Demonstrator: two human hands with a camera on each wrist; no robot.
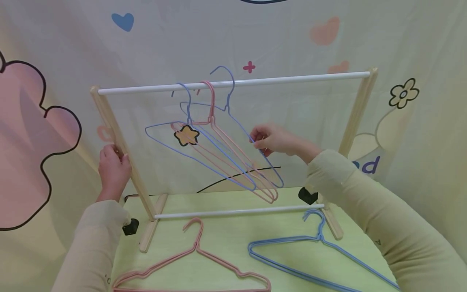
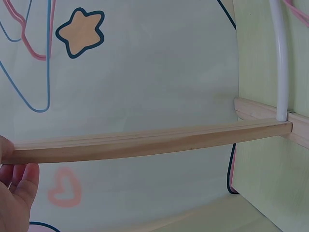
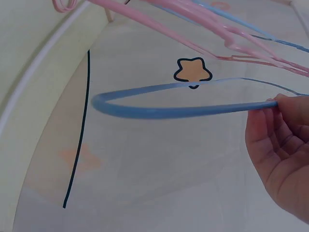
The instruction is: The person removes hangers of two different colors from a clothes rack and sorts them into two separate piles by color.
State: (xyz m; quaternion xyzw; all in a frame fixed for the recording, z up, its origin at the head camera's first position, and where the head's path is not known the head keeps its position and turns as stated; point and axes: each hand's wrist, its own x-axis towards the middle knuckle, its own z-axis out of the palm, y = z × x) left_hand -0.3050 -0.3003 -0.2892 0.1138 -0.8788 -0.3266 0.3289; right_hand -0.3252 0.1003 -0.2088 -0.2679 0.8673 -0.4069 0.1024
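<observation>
Between thumb and fingers, my right hand [image 1: 271, 140] pinches the sloping right arm of a blue clothes hanger [image 3: 164, 112]. In the head view, that hanger's hook rises above the white top rail [image 1: 299, 79] of a rack, its curve overlapping the rail. To its left, pink hangers [image 1: 213, 101] and another blue hanger [image 1: 189, 105] hang from the rail by their hooks. My left hand [image 1: 114, 170] grips the rack's left wooden post [image 2: 145, 147], thumb on one side and fingers on the other.
On the pale green table [image 1: 219, 227], pink hangers [image 1: 197, 243] lie at front left and stacked blue hangers [image 1: 288, 239] at front right. A white lower bar [image 1: 237, 211] joins the rack's wooden feet. A printed cloth [image 1: 284, 36] hangs behind the rack.
</observation>
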